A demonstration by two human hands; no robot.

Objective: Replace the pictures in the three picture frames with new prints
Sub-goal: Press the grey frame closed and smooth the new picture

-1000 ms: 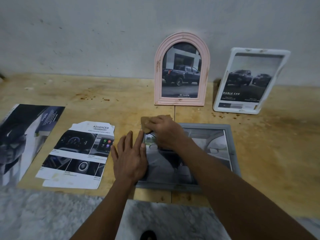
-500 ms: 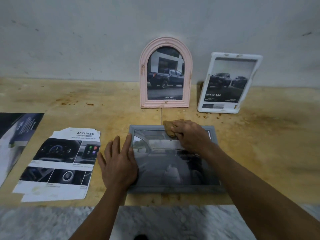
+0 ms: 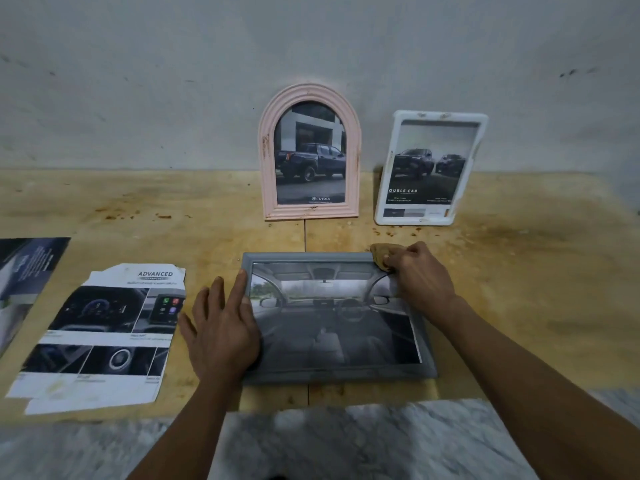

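A grey picture frame (image 3: 341, 374) lies flat on the wooden table and shows a car-interior print. My left hand (image 3: 221, 327) presses flat on its left edge, fingers straight. My right hand (image 3: 420, 278) grips a small brown cloth (image 3: 380, 255) at the frame's top right corner. A pink arched frame (image 3: 268, 157) with a pickup-truck print leans on the wall behind. To its right leans a white rectangular frame (image 3: 388, 174) with a print of two cars.
A loose brochure page (image 3: 104, 334) with dashboard pictures lies left of the grey frame. A darker print (image 3: 24, 271) lies at the far left edge. The wooden table (image 3: 519, 271) ends near me at a marble floor (image 3: 346, 441).
My right hand has slid the cloth across the top of the grey frame from its left corner to its right corner. My left hand has stayed on the left edge.
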